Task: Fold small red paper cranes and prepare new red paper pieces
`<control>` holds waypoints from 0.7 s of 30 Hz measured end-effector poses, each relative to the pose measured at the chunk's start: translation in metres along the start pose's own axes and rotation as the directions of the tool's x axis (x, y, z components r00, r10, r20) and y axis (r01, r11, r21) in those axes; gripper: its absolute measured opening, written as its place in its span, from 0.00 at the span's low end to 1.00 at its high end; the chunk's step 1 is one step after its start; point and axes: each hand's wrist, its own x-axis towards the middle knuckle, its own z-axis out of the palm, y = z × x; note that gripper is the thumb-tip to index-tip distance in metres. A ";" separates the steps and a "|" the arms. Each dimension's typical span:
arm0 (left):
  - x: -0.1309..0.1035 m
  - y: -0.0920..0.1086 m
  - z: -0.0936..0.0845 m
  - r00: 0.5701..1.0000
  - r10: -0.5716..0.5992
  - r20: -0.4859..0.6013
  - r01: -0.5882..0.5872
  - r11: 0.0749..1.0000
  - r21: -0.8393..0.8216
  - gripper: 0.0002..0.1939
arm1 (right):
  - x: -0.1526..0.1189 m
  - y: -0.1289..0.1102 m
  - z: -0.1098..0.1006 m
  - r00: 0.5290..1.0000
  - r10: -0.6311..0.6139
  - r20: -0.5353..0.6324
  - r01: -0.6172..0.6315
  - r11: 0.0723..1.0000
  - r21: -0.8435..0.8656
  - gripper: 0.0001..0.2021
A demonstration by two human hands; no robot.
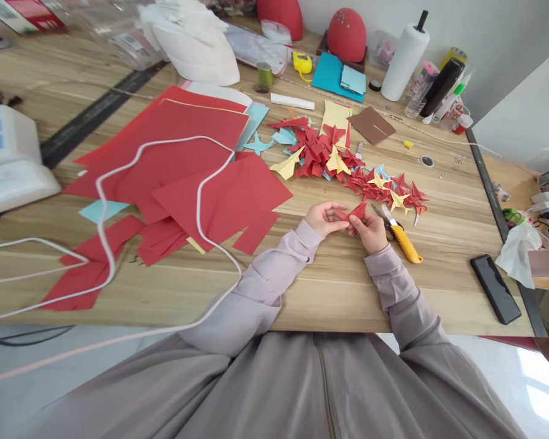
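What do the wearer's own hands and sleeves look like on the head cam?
Left hand and right hand: bare, no gloves or watch visible; too small to rule out rings. Left sleeve and right sleeve: long, loose, creased, pale mauve-grey, reaching the wrists, no markings visible.

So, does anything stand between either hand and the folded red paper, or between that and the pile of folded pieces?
Nothing visible does: the left hand and right hand both touch the folded red paper, and the pile starts just beyond. The cutter lies to the right.
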 end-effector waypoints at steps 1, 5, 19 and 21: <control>0.000 0.000 0.001 1.000 0.001 -0.011 -0.001 1.000 0.002 0.26 | 0.000 -0.001 0.000 1.000 -0.001 0.005 0.001 1.000 -0.002 0.15; -0.002 0.003 0.003 0.998 0.035 -0.044 -0.032 0.998 0.058 0.21 | -0.001 -0.005 0.002 1.000 -0.001 0.015 0.001 1.000 -0.010 0.15; 0.000 0.003 0.001 0.995 -0.087 -0.043 0.082 0.989 -0.120 0.23 | -0.001 -0.003 0.002 1.000 -0.013 0.010 0.013 1.000 -0.026 0.16; 0.001 0.001 0.000 0.992 -0.116 -0.041 0.110 0.985 -0.132 0.24 | -0.001 -0.003 0.003 1.000 -0.012 0.008 0.012 1.000 -0.029 0.16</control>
